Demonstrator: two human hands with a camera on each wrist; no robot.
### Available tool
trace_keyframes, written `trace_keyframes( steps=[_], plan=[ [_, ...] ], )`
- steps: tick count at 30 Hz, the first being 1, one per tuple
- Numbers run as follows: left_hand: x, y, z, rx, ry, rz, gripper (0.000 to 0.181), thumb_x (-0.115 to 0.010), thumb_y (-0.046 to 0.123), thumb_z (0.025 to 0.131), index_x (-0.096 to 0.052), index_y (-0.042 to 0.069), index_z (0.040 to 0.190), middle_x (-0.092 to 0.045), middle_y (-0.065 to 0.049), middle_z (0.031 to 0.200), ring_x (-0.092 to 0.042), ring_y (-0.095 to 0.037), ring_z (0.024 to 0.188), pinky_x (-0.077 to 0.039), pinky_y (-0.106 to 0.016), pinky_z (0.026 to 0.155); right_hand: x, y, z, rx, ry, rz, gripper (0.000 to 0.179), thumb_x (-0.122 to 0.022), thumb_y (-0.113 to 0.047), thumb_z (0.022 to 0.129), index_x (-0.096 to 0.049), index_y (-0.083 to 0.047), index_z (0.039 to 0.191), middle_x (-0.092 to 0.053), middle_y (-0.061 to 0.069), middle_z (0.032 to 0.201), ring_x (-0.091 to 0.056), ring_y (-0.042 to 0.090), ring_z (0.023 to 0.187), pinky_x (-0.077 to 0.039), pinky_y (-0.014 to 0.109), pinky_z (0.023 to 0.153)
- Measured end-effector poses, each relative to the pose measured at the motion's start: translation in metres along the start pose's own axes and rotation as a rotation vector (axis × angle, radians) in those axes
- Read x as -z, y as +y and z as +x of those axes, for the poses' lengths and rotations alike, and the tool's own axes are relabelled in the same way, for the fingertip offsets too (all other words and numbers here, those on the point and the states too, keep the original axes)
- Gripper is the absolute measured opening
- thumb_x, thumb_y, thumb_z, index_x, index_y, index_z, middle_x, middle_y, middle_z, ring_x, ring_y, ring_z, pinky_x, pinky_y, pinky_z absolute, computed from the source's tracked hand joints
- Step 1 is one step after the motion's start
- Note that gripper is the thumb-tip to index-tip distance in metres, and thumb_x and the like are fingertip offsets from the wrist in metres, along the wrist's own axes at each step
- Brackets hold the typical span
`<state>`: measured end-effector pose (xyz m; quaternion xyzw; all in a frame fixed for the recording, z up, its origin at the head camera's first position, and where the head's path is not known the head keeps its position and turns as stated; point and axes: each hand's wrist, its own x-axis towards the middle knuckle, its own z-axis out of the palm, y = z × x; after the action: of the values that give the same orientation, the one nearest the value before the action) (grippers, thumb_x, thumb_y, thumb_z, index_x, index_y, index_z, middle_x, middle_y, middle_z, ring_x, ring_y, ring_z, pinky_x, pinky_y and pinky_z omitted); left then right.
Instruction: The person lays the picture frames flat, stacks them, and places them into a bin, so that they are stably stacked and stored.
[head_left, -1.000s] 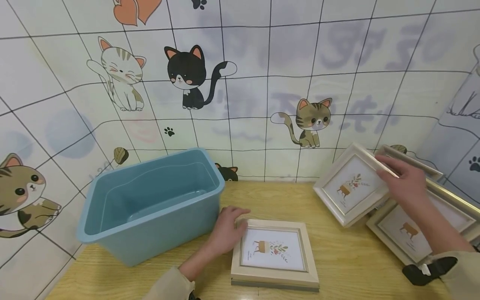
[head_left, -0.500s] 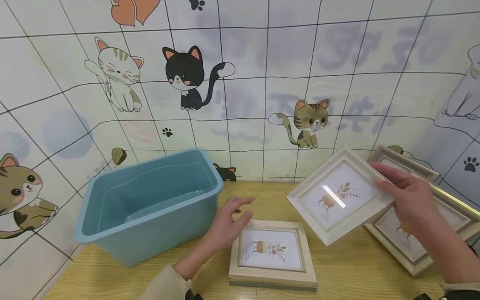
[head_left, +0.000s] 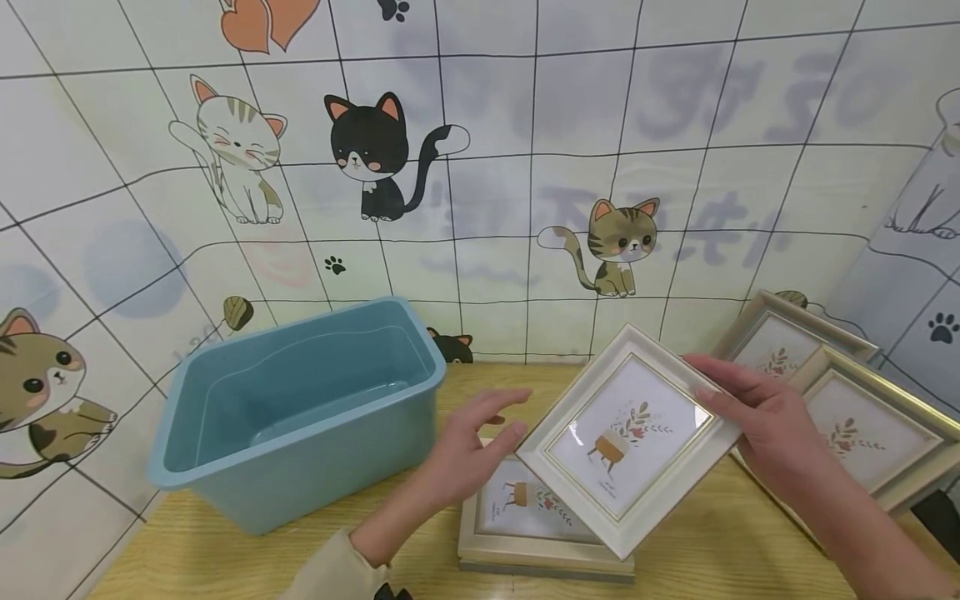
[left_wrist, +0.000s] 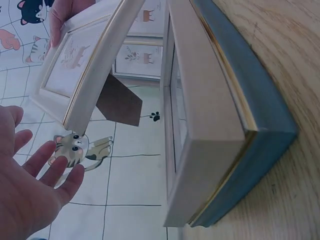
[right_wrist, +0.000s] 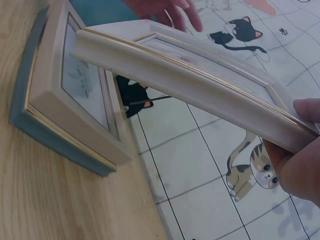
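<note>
My right hand (head_left: 772,425) pinches a white picture frame (head_left: 628,437) by its right corner, thumb on the front and fingers behind. The frame is tilted, with a chair and flower print facing up. It hangs over a stack of picture frames (head_left: 546,557); the left wrist view shows a beige frame (left_wrist: 210,105) on top of a blue-grey one (left_wrist: 272,135). My left hand (head_left: 468,454) hovers with spread fingers just left of the white frame, over the stack's far left corner. In the left wrist view the white frame's brown stand (left_wrist: 120,102) sticks out behind it.
A blue plastic tub (head_left: 300,408) stands on the wooden table (head_left: 420,558) at left; its visible inside holds nothing. More picture frames lean together at right, a gold-edged one (head_left: 877,425) before a beige one (head_left: 787,333). A cat-patterned wall covering (head_left: 495,208) rises behind.
My right hand has lifted the white frame off the right-hand group and carried it left and toward me, over the stack. My left hand has come off the stack and shifted slightly right.
</note>
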<state>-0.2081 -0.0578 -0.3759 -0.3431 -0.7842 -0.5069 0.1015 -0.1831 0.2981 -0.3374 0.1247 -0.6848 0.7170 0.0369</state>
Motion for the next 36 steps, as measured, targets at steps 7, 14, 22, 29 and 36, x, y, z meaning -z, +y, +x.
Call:
trace_keyframes(
  steps=[7,14,22,29,36],
  plan=[
    [-0.002,0.009,0.003,-0.028,-0.030,-0.026,0.042,-0.064,0.016,0.103,-0.059,0.011,0.144,-0.060,-0.004,0.143,-0.054,-0.019,0.130,-0.052,-0.045,0.098,-0.019,0.006,-0.003,0.010,-0.078,0.083,0.043,-0.053,0.006,0.103,-0.069,-0.019,0.136,-0.069,-0.006,0.125,-0.070,0.013,0.101,-0.060,0.031,0.077],
    [-0.003,0.017,0.004,-0.005,-0.066,-0.079,0.049,-0.060,0.015,0.105,-0.050,0.013,0.153,-0.057,-0.009,0.146,-0.062,-0.027,0.122,-0.056,-0.036,0.091,-0.034,0.013,-0.006,0.073,-0.174,0.082,0.044,-0.048,0.009,0.104,-0.067,-0.014,0.137,-0.072,0.000,0.123,-0.072,0.017,0.102,-0.060,0.034,0.079],
    [-0.004,0.023,0.003,0.019,-0.174,-0.191,0.056,-0.053,0.016,0.108,-0.035,0.018,0.162,-0.052,-0.008,0.151,-0.061,-0.024,0.121,-0.057,-0.035,0.087,-0.043,0.021,-0.011,0.028,-0.184,0.091,0.047,-0.048,0.008,0.104,-0.070,-0.020,0.134,-0.071,0.000,0.121,-0.072,0.018,0.099,-0.060,0.032,0.080],
    [-0.005,0.025,0.000,0.055,-0.258,-0.308,0.060,-0.048,0.016,0.110,-0.025,0.025,0.165,-0.050,-0.012,0.150,-0.067,-0.018,0.108,-0.061,-0.033,0.072,-0.046,0.019,-0.010,0.058,-0.227,0.108,0.048,-0.045,0.009,0.105,-0.068,-0.020,0.136,-0.072,0.003,0.122,-0.072,0.019,0.100,-0.060,0.033,0.080],
    [-0.004,0.025,-0.002,0.103,-0.275,-0.349,0.061,-0.048,0.015,0.110,-0.023,0.028,0.165,-0.049,-0.012,0.151,-0.067,-0.016,0.107,-0.061,-0.035,0.072,-0.046,0.018,-0.011,0.079,-0.236,0.120,0.049,-0.044,0.010,0.105,-0.067,-0.018,0.137,-0.071,0.004,0.122,-0.072,0.020,0.099,-0.060,0.034,0.079]
  ],
)
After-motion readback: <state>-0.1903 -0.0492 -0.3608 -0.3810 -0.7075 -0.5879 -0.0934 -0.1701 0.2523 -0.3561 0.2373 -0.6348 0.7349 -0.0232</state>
